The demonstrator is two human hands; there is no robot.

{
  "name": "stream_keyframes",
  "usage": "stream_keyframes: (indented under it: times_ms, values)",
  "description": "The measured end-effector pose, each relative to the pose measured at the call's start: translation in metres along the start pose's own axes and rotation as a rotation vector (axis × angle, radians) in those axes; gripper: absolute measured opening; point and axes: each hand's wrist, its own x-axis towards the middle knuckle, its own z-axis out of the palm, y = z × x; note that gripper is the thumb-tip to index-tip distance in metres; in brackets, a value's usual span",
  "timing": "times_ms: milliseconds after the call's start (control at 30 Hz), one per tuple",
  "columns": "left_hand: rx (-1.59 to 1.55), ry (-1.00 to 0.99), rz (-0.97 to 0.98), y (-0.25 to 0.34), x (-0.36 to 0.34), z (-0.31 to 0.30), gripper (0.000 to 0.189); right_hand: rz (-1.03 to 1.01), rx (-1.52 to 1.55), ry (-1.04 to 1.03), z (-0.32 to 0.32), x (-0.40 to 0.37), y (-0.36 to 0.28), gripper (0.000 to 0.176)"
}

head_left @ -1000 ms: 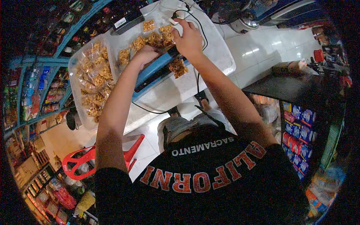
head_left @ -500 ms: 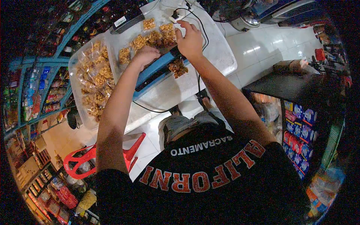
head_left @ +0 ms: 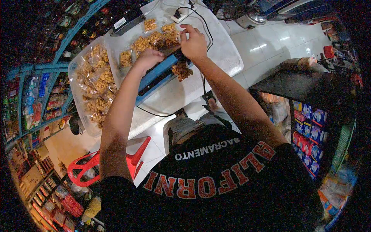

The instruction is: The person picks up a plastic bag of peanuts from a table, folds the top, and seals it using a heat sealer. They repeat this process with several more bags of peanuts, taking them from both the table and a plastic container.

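A blue bag sealer [head_left: 156, 77] lies slantwise along the near edge of the white table. At its far side, my left hand [head_left: 148, 60] has its fingers closed in a pinch; what they hold is hidden. My right hand [head_left: 194, 44] rests by the sealer's right end, thumb and index finger bent but apart. A small clear bag of dark brown snacks [head_left: 181, 71] hangs over the near side of the sealer. Behind the hands lie several clear bags of golden nuts [head_left: 143, 43], with darker brown bags [head_left: 164, 38] close to my right fingers.
A clear plastic tub [head_left: 74, 79] full of bagged nuts stands at the left of the white table [head_left: 222, 50]. A power strip [head_left: 184, 14] with a black cord lies at the back. A red plastic stool [head_left: 135, 156] is on the floor, with shop shelves around.
The fingers of my right hand have curled in a little and come slightly lower. My left hand stays at the sealer, nearly still. The view has shifted slightly.
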Motion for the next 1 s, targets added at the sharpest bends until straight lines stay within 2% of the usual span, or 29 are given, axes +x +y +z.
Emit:
stream_keyframes:
  times_ms: [100,167,200,267,300,367,433,467,500,533,567,600,633,667,700,733,767,800,867,900,933,1000]
  values:
    - [-0.061,0.008,0.046,-0.008,0.004,0.000,0.017,0.034,0.049,-0.037,0.002,0.001,0.002,0.019]
    - [0.073,-0.006,0.197,-0.006,0.002,-0.003,0.021,0.066,0.048,-0.083,0.001,0.001,0.003,0.022]
    - [0.075,-0.009,0.201,0.001,-0.001,-0.005,0.021,0.094,0.051,-0.133,0.001,0.001,0.004,0.024]
    - [0.225,0.223,0.113,0.016,-0.007,-0.007,0.028,0.134,0.054,-0.197,0.000,0.002,0.006,0.025]
    - [0.228,0.225,0.118,0.022,-0.009,-0.003,0.028,0.167,0.057,-0.261,-0.002,0.003,0.005,0.026]
    - [0.225,0.358,0.203,0.043,-0.010,0.008,0.034,0.160,0.037,-0.239,0.003,0.002,0.007,0.025]
    - [0.315,0.329,0.182,0.067,-0.008,0.022,0.043,0.163,-0.055,-0.219,0.017,0.004,0.018,0.030]
    - [0.491,0.350,0.146,0.070,0.004,0.030,0.049,0.099,-0.102,-0.250,0.016,0.003,0.019,0.033]
    - [0.372,0.383,0.255,0.024,0.055,0.053,0.049,0.190,-0.208,-0.388,0.017,0.007,0.017,0.034]
    - [0.718,0.328,0.554,0.030,0.046,0.053,0.046,0.052,-0.196,-0.392,0.002,0.005,0.011,0.033]
    - [0.483,0.469,0.619,0.036,0.033,0.061,0.038,-0.407,-0.278,-0.452,0.041,0.004,0.064,0.032]
    - [0.587,0.388,0.561,0.004,0.066,0.066,0.038,-0.014,-0.186,-0.301,0.005,0.001,0.014,0.032]
    - [0.845,0.569,0.675,-0.007,0.067,0.070,0.043,-0.061,-0.390,-0.389,0.019,0.003,0.027,0.034]
    - [0.693,0.187,0.152,0.059,0.017,0.052,0.046,0.144,-0.294,-0.351,0.016,0.001,0.016,0.036]
    - [0.865,0.461,0.476,0.017,0.040,0.063,0.044,0.241,-0.079,-0.421,-0.006,0.004,0.002,0.036]
    - [0.733,0.637,0.478,0.007,0.050,0.072,0.041,0.235,-0.083,-0.357,0.027,0.000,0.023,0.036]
    - [0.753,0.465,0.358,0.024,0.043,0.067,0.040,0.226,-0.080,-0.307,0.061,0.001,0.047,0.036]
    - [0.775,0.290,0.227,0.039,0.031,0.058,0.039,0.221,-0.088,-0.283,0.045,0.009,0.041,0.036]
    - [0.752,0.290,0.226,0.040,0.028,0.057,0.040,0.242,-0.004,-0.406,0.004,0.007,0.009,0.038]
    - [0.731,0.284,0.207,0.043,0.025,0.056,0.044,0.239,-0.006,-0.395,-0.001,0.007,0.006,0.038]
    - [0.531,0.301,0.003,0.061,0.014,0.056,0.060,0.253,0.016,-0.411,-0.004,0.007,0.004,0.038]
    - [0.463,0.320,-0.031,0.069,0.011,0.056,0.066,0.245,0.030,-0.440,-0.013,0.008,-0.001,0.039]
